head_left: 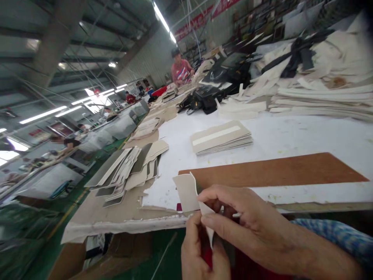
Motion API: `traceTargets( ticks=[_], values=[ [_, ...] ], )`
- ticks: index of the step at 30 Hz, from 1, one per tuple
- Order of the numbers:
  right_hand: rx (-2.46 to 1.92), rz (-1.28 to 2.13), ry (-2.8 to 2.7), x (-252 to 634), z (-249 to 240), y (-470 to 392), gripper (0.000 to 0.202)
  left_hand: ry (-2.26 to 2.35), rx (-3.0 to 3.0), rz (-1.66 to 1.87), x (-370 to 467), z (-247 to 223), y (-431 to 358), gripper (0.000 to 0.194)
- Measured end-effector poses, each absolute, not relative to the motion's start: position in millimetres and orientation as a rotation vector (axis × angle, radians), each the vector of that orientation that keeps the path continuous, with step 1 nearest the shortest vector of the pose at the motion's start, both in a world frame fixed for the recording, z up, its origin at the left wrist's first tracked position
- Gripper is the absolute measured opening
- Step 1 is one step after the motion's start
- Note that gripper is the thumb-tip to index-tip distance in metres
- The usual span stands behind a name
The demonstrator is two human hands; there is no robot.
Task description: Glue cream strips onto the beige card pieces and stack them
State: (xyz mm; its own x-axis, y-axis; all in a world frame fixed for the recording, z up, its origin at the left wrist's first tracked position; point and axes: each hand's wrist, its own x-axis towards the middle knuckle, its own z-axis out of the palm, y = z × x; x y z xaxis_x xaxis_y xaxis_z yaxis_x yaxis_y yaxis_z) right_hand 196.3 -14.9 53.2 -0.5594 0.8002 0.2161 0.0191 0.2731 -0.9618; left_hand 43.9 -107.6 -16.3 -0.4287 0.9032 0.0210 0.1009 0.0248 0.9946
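A: Reference thing?
B: The board (274,171), brown, lying flat on a white sheet (303,136).

A: Location of the piece (186,193)?
B: On the wearer's side of the board, overlapping its left end in view, held in both hands at the edge of the table (90,210). It is pale and bent, with one broad flap standing up.

A: Right hand (241,217)?
B: Nearer the wearer than the board. Thumb and forefinger are pinching the piece, the thumb lying against its face. The remaining fingers are bent behind; whether they touch the piece, I cannot tell.

A: Left hand (204,249)?
B: Also on the wearer's side of the board, lower than the right. Thumb and forefinger pinch the lower end of the piece. The other fingers are partly hidden; their state cannot be told.

A: Surroundings of the board?
B: Just beyond it, a stack (221,136), squarely laid, a white strip along its top. To its left, a heap (131,167) of loose panels, grey and pale faces showing. Well beyond it, black goods (204,99), kind unclear. Beyond its right end, layered pale cloth (323,99).

A: Personnel?
B: One co-worker (182,70) in a red patterned top, far beyond the board; hand detail too small to read.
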Motion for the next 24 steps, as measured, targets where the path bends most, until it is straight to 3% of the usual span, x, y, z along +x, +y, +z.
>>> traceTargets(
  ticks=[4,20,24],
  values=[
    [-0.801,1.614,-1.697,194,29,-9,0.030,1.339,0.782,1.481,27,-18,-102,0.051],
    [-0.918,1.424,-1.743,190,10,-16,0.013,1.034,0.513,1.411,24,-11,-100,0.038],
    [-0.974,1.440,-1.768,196,6,-13,0.022,1.053,0.611,1.404,29,-15,-102,0.041]
  ],
)
